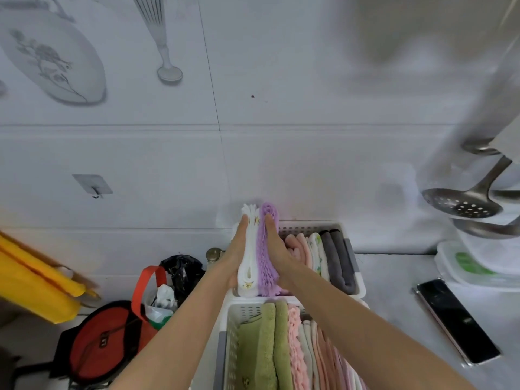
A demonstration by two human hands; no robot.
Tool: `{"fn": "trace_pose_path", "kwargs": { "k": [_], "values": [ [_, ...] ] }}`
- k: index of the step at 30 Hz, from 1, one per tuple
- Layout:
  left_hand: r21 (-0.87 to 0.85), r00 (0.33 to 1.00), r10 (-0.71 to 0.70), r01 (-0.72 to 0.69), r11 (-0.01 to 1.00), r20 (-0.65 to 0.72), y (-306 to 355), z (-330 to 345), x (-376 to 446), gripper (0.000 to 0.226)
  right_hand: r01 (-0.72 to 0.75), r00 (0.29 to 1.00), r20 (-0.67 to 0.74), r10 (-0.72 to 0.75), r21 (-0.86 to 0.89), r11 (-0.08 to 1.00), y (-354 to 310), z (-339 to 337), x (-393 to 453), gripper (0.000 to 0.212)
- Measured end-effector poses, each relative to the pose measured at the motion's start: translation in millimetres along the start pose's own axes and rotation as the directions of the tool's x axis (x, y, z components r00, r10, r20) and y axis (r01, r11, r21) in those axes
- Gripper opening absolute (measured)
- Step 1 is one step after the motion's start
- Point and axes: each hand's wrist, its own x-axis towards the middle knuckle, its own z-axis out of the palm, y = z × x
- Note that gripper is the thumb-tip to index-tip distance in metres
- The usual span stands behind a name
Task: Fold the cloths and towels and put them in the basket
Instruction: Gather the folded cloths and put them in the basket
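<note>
A folded white cloth point(250, 266) and a folded purple cloth point(267, 263) stand on edge, side by side, at the left end of the far white basket point(306, 226). My left hand point(237, 249) presses flat against the white cloth from the left. My right hand point(277, 249) presses flat against the purple cloth from the right, fingers straight. To the right of them in the same basket stand pink, white and grey folded towels point(334, 260). A nearer white basket point(233, 330) holds green, pink and white folded towels point(264, 344).
A black phone point(458, 319) lies on the counter at the right. A slotted metal ladle point(464, 204) hangs at the right above lidded plastic boxes point(478, 266). At the left are a red bag point(112, 342), a black bag and yellow cloth point(36, 282). The tiled wall rises behind.
</note>
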Motion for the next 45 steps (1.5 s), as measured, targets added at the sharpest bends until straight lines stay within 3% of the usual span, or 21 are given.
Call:
{"fn": "trace_pose_path", "kwargs": {
  "k": [1,2,3,5,7,8,10,11,13,16,17,19,21,22,26,30,34,39,42,45],
  "values": [
    [0.001,0.999,0.003,-0.003,1.000,-0.037,2,-4,3,0.059,-0.020,1.000,-0.015,0.019,-0.021,1.000,-1,1,1,0.029],
    [0.111,0.996,0.024,-0.015,0.994,-0.082,9,-7,1,0.061,-0.013,1.000,0.014,0.014,-0.078,0.997,4,3,6,0.023],
    [0.339,0.988,0.086,-0.037,0.940,-0.131,16,-12,-5,0.063,0.046,0.998,0.039,-0.041,-0.126,0.991,17,5,18,0.039],
    [0.724,0.908,0.375,-0.129,0.677,-0.189,27,-22,-11,0.054,0.151,0.980,0.158,-0.121,-0.191,0.970,37,10,39,0.074],
    [0.863,0.772,0.635,-0.298,0.409,-0.034,29,-26,-19,0.044,0.247,0.954,0.226,-0.197,-0.220,0.944,47,7,49,0.083],
    [0.894,0.700,0.710,-0.361,0.266,0.072,28,-24,-23,0.043,0.212,0.960,0.227,-0.166,-0.196,0.957,52,-1,50,0.079],
    [0.903,0.604,0.709,-0.415,-0.110,0.364,26,-19,-20,0.050,0.067,0.967,0.251,-0.034,-0.125,0.990,55,-23,53,0.060],
    [0.864,0.590,0.642,-0.425,-0.269,0.490,26,-12,-18,0.050,0.011,0.958,0.285,0.030,-0.141,0.990,53,-34,53,0.048],
    [0.797,0.688,0.434,-0.377,-0.472,0.582,26,0,-15,0.046,0.066,0.936,0.348,0.058,-0.335,0.940,50,-57,49,0.044],
    [0.753,0.844,0.258,-0.231,-0.616,0.470,30,16,-14,0.038,0.341,0.887,0.457,-0.066,-0.552,0.761,45,-76,42,0.032],
    [0.733,0.873,0.236,-0.180,-0.656,0.427,32,18,-13,0.034,0.422,0.876,0.471,-0.108,-0.638,0.644,43,-82,39,0.035],
    [0.667,0.892,0.234,-0.095,-0.739,0.387,37,23,-19,0.027,0.545,0.837,0.524,-0.157,-0.780,0.306,43,-94,39,0.051],
    [0.599,0.898,0.201,-0.082,-0.796,0.391,37,35,-23,0.029,0.641,0.754,0.633,-0.175,-0.767,-0.011,47,-101,45,0.059],
    [0.590,0.897,0.173,-0.114,-0.799,0.407,35,42,-24,0.030,0.684,0.702,0.693,-0.163,-0.720,-0.113,49,-102,49,0.060],
    [0.643,0.910,0.094,-0.208,-0.737,0.403,22,44,-17,0.024,0.740,0.613,0.785,-0.090,-0.610,-0.283,55,-99,61,0.071],
    [0.664,0.939,0.064,-0.190,-0.724,0.338,8,2,-6,0.072,0.759,0.530,0.848,-0.027,-0.488,-0.432,59,-95,78,0.073],
    [0.694,0.927,0.073,-0.222,-0.685,0.369,8,-11,-6,0.082,0.781,0.425,0.905,0.030,-0.349,-0.517,55,-88,91,0.058],
    [0.695,0.933,0.112,-0.171,-0.699,0.342,3,0,-2,0.071,0.794,0.468,0.879,0.095,-0.371,-0.481,65,-81,97,0.059],
    [0.683,0.931,0.141,-0.138,-0.718,0.337,-1,7,0,0.073,0.785,0.438,0.896,0.070,-0.343,-0.516,70,-75,100,0.051],
    [0.642,0.941,0.103,-0.137,-0.755,0.322,-2,5,4,0.081,0.827,0.403,0.914,0.049,-0.341,-0.448,79,-78,108,0.048]
  ]
}}
